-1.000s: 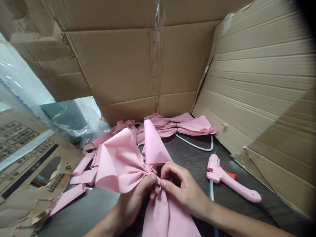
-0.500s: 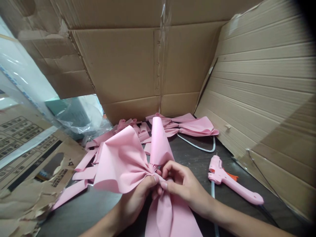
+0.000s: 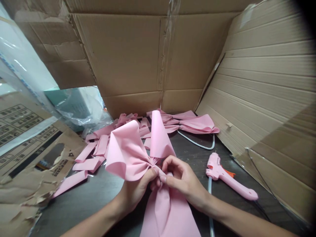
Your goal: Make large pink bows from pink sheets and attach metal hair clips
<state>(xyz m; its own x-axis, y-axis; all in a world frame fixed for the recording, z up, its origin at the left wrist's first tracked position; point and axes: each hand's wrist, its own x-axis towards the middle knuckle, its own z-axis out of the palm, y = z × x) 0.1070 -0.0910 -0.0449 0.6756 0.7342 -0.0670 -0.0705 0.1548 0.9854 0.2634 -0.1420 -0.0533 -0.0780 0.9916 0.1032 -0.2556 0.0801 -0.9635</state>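
Note:
A pink sheet point(image 3: 128, 154) is gathered into pleats at its middle, with one fan spreading up and left and another point(image 3: 168, 214) falling toward me. My left hand point(image 3: 137, 191) pinches the gathered centre from the left. My right hand point(image 3: 182, 181) pinches the same spot from the right, thumb and fingertips pressed on the pleats. A rolled part of the sheet point(image 3: 159, 135) stands up just behind my fingers.
A pink glue gun point(image 3: 227, 181) lies on the dark table point(image 3: 98, 200) to the right, its white cord point(image 3: 197, 143) curving behind. Several pink strips point(image 3: 93, 154) and finished folded pieces point(image 3: 195, 123) lie further back. Cardboard walls point(image 3: 259, 85) enclose the space; torn cardboard and plastic wrap point(image 3: 27, 138) sit left.
The left fan of the sheet has drawn in tighter and lifted slightly. Both hands stay pinched on the centre; the view has shifted a little downward.

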